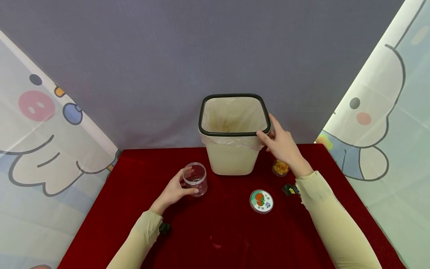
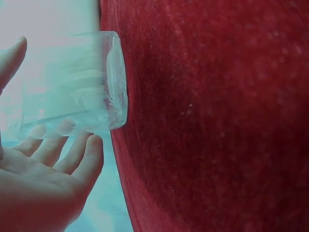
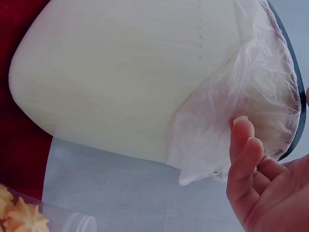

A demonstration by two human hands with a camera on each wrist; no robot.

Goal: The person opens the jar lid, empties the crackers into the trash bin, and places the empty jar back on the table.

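My left hand holds a clear empty jar standing on the red tablecloth, thumb in front and fingers behind it. In the left wrist view the blurred jar lies between the thumb and the fingers of that hand. My right hand touches the right front corner of a cream bin with a black rim, fingers nearly straight. In the right wrist view its fingers sit beside the bin's plastic liner without pinching it.
A small jar of yellow cookies stands under my right wrist. A round printed lid lies flat in front of the bin, with a small black and yellow object beside it. Curtains hang behind and at both sides.
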